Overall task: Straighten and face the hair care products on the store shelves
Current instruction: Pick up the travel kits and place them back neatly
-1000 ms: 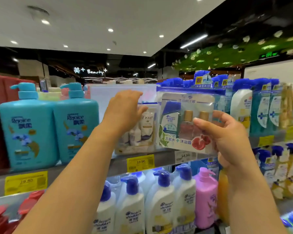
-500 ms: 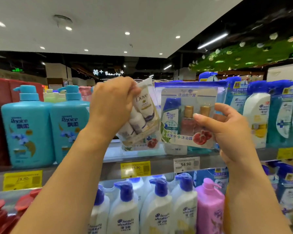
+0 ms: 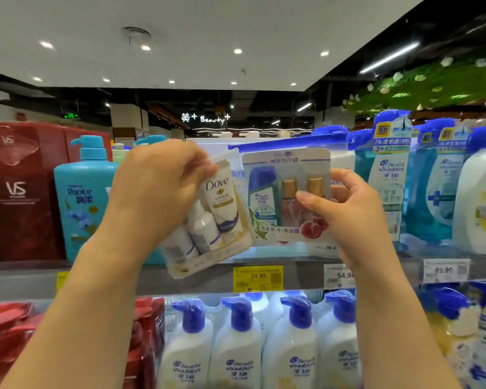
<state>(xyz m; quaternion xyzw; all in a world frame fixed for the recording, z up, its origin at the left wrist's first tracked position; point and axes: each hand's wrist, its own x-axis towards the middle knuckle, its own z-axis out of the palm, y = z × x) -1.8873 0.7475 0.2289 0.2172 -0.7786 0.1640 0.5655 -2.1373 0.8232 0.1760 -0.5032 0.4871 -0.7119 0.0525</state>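
My left hand [image 3: 157, 192] grips a clear Dove travel pack [image 3: 216, 220] by its top edge and holds it tilted, lifted off the top shelf [image 3: 180, 279]. Small white bottles show inside it. Just to its right, my right hand [image 3: 348, 211] pinches the right side of a clear Head & Shoulders travel kit [image 3: 272, 197] with a blue zip strip, which stands upright and faces me. More clear packs stand behind both.
Teal Rejoice pump bottles [image 3: 84, 197] and red VS boxes [image 3: 23, 192] stand to the left. Blue and white Head & Shoulders bottles [image 3: 443, 189] fill the right. White pump bottles [image 3: 236, 349] line the lower shelf. Price tags [image 3: 258, 277] sit on the shelf edge.
My left hand has taken the Dove pack off the shelf and lifted it toward me, tilting it. My right hand keeps holding the Head & Shoulders kit in place.
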